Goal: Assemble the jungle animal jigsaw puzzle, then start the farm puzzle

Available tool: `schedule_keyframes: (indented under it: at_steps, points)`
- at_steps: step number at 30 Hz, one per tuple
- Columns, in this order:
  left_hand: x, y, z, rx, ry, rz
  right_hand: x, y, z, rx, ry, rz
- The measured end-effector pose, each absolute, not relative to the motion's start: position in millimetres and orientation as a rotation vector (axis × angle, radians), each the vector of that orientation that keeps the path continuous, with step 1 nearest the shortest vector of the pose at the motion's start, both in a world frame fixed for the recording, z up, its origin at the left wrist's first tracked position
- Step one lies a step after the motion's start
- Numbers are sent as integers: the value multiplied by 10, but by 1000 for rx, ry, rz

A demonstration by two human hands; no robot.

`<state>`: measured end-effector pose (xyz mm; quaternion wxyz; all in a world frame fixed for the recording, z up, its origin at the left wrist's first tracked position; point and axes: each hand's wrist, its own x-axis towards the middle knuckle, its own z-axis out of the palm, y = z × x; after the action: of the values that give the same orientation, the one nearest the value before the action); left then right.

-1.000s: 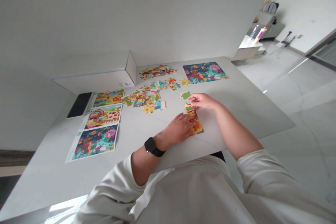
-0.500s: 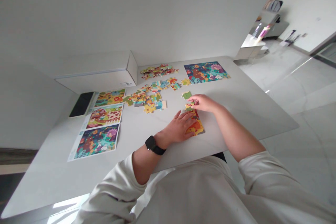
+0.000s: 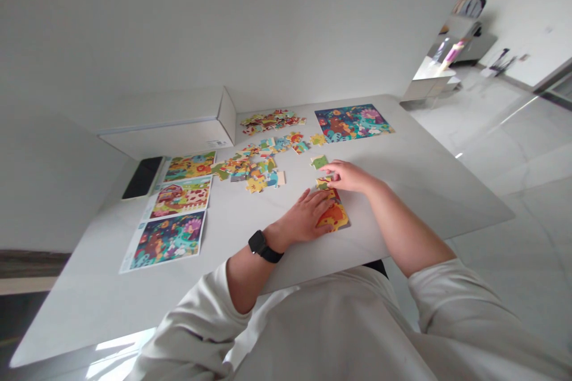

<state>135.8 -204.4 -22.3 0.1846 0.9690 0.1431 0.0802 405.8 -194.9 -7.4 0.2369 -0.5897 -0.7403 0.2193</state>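
Observation:
My left hand (image 3: 305, 218), a dark watch at its wrist, lies flat with fingers apart on a joined part of a jigsaw puzzle (image 3: 338, 217) in orange and yellow, hiding some of it. At the far edge of that part, my right hand (image 3: 351, 177) has its thumb and fingertips on a green and yellow puzzle piece (image 3: 323, 183). Whether this piece is fully locked in, I cannot tell. Just beyond the fingers lies a separate green puzzle piece (image 3: 319, 162).
Loose puzzle pieces (image 3: 257, 183) spread across the middle, with a denser pile (image 3: 272, 121) behind. A finished dark puzzle (image 3: 353, 122) is at back right. Leftward are printed picture sheets (image 3: 170, 238), a phone (image 3: 143, 177) and a white box (image 3: 179, 137) against the wall.
The right fingertips have shifted slightly at the green and yellow piece, and more of it shows. My left hand stays on the joined part. The whole view has moved a little.

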Motion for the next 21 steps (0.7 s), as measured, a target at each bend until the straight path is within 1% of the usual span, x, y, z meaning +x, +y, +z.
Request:
schedule_keyframes:
  at_steps: [8, 14, 16, 21]
  points:
    - [1357, -2047, -233, 2731, 423, 254, 4064, -1977, -8, -1642, -2079, 615]
    - [1361, -2052, -206, 2722, 458, 227, 4071, -1966, -62, -1624, -2067, 609]
    - [1362, -2052, -209, 2726, 464, 223, 4093, -1938, -99, -1637, -2003, 557]
    - [1365, -2058, -231, 2752, 479, 214, 4208, -1783, -208, -1794, -1781, 305]
